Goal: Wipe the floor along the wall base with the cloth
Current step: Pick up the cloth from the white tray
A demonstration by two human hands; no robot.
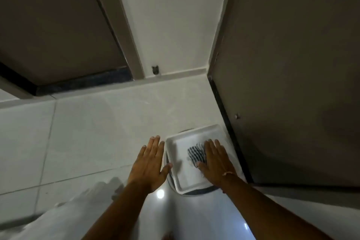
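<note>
Cloth (196, 154) in tray (194, 131) on floor (97, 122), beside door (292, 84), wall (171, 25) behind

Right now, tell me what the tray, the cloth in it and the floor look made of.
Tray: white, smooth, moulded rim, probably plastic, possibly enamel. Cloth: soft woven fabric, dark and white stripes, crumpled under the right hand. Floor: glossy pale tiles, likely ceramic or marble-look, with grout lines and a lamp reflection.
</note>
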